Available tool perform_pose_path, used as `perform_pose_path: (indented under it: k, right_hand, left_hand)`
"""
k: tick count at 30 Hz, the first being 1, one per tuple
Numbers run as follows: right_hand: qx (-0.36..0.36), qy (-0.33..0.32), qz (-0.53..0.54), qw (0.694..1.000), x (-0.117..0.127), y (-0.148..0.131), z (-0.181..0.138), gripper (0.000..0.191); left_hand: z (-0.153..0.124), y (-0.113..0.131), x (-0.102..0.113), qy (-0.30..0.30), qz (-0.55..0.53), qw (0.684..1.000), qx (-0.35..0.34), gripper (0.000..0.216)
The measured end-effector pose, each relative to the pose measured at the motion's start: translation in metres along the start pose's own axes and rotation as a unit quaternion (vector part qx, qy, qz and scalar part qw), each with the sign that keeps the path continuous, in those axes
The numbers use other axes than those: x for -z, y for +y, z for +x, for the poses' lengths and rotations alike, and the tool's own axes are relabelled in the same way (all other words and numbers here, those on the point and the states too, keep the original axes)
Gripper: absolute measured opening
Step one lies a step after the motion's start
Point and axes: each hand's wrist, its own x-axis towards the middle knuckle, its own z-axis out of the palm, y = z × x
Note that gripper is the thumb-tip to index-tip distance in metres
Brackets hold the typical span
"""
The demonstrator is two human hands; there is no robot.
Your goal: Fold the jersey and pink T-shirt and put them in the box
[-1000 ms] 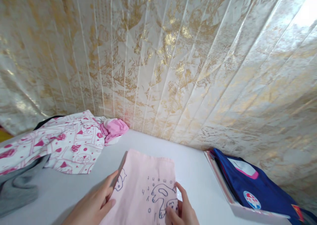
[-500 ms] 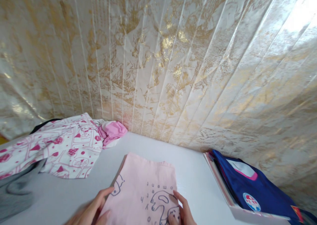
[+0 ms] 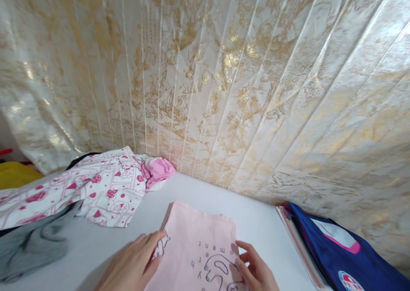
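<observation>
A folded pink shirt (image 3: 198,231), printed with dark letters and animal outlines, lies on the white table in front of me; its near end runs out of the bottom of the picture. My left hand (image 3: 134,261) grips its left edge, thumb on top of the cloth and fingers along the side. At the right edge, my right hand (image 3: 254,267) holds the shirt between curled fingers and thumb. The undersides of both grips are hidden.
To the left lie a white garment with pink prints (image 3: 112,188), a bunched pink cloth (image 3: 159,171) and a grey garment (image 3: 35,248). A stack of folded clothes topped by a navy one (image 3: 349,248) stands right. A gold-patterned covering (image 3: 205,90) hangs behind the white table (image 3: 205,192).
The view has shifted left, so things appear farther right. My left hand has moved up along the shirt's left edge, and more of its back shows. The shirt stays folded.
</observation>
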Motion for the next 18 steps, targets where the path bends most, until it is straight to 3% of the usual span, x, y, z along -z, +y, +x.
perform_pose_path:
  k: [3,7,11,18]
  right_hand:
    - [-0.008,-0.016,0.047,0.999,0.003,-0.014,0.034,0.05]
    - [0.004,0.01,0.035,0.999,-0.003,-0.035,0.062,0.055]
    - [0.067,0.05,-0.001,0.996,-0.01,-0.043,0.07,0.05]
    - [0.08,0.077,-0.081,0.99,-0.023,-0.027,0.078,0.042]
  left_hand:
    - [0.047,0.023,0.02,-0.028,-0.02,0.999,0.034,0.035]
    - [0.091,0.034,0.018,0.001,-0.005,0.997,0.083,0.035]
    - [0.098,0.029,0.01,0.021,-0.01,0.996,0.09,0.032]
    - [0.104,0.025,0.011,-0.007,0.1,0.991,0.089,0.038]
